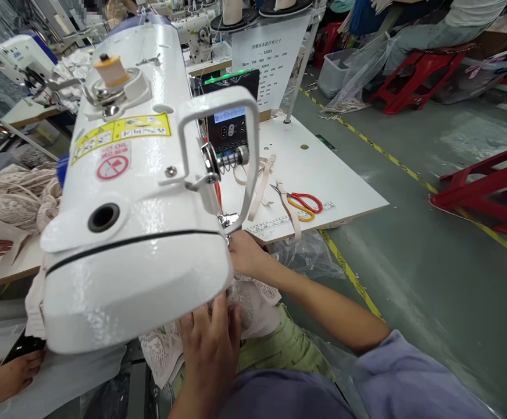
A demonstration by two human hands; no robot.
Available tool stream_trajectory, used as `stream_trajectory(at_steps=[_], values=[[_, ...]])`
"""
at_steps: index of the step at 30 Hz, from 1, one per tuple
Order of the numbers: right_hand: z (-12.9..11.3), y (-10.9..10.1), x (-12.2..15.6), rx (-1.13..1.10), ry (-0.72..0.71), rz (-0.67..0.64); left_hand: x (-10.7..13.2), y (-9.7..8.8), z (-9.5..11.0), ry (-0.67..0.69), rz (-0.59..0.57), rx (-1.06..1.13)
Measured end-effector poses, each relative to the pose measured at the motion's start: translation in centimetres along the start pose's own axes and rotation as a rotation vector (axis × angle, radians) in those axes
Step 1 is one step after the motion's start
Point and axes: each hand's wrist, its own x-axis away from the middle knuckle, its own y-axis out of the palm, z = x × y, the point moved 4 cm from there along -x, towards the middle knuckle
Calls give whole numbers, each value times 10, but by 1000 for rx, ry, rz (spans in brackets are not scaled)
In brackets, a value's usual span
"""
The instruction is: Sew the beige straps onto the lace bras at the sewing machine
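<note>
A white sewing machine (149, 192) fills the middle of the view, and its head hides the needle area. Below its front edge, my left hand (210, 343) has its fingers bent onto a pale pink lace garment (253, 302), gripping it. My right hand (248, 256) is at the machine's right side, close to the needle area and just above the lace. Its fingers are tucked behind the head, so their grip is hidden. More of the lace hangs over my lap in green trousers (279, 349).
Red-and-yellow-handled thread scissors (308, 203) and beige strips (262, 189) lie on the white table (336, 180). A control panel (229, 125) stands behind. At left are another person's hand (9, 375) and a lace pile (13, 198). Red stools (493, 186) stand at right.
</note>
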Motion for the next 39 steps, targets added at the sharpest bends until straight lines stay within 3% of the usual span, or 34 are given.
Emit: stream_trajectory(at_steps=[4,8,11,14,17,22,31,39], values=[[2,1,1,-62,-11,37,2,0,-2,7,3,4],[8,4,7,-119,-14,105,12,2,-21,-70,69,91],[14,4,20,-196,31,200,21,9,-45,-285,70,267],[16,4,38,-274,71,255,27,23,-63,-561,-58,601],[12,6,55,-310,77,232,27,31,-67,-696,-167,787],[4,11,72,-271,66,152,24,33,-67,-718,-185,835],[4,15,78,-179,67,152,13,19,-57,-632,-134,558],[2,12,76,-181,93,161,8,16,-49,-621,-117,477]])
